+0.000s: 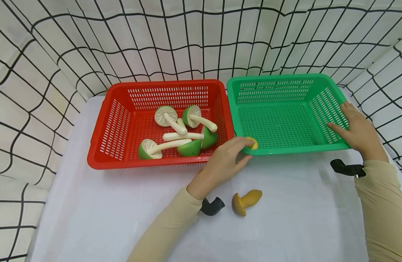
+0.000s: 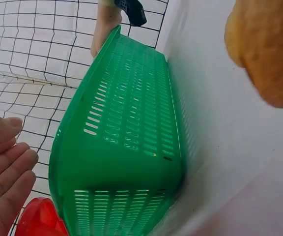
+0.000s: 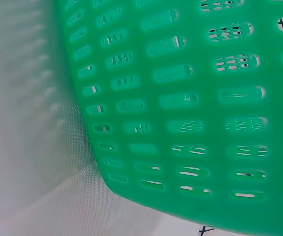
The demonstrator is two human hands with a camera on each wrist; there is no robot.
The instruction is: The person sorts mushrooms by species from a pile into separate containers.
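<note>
My left hand (image 1: 225, 157) is over the front-left corner of the green basket (image 1: 296, 148), its fingertips close to a yellow object (image 1: 253, 143) just inside. That object is mostly hidden, so its full shape cannot be told. The left wrist view shows the left hand's fingers (image 2: 14, 182) extended, with nothing visible between them. My right hand (image 1: 359, 129) rests at the basket's right rim, thumb spread away from the fingers. Below the green basket, a yellow-brown toy mushroom (image 1: 247, 202) lies on the white table.
A red basket (image 1: 97, 160) stands left of the green one, nearly touching it. Several green-capped toy mushrooms (image 1: 189, 148) lie inside it. Black-lined white cloth (image 1: 201, 32) rises behind and beside the table (image 1: 122, 218). Dark straps ring both wrists.
</note>
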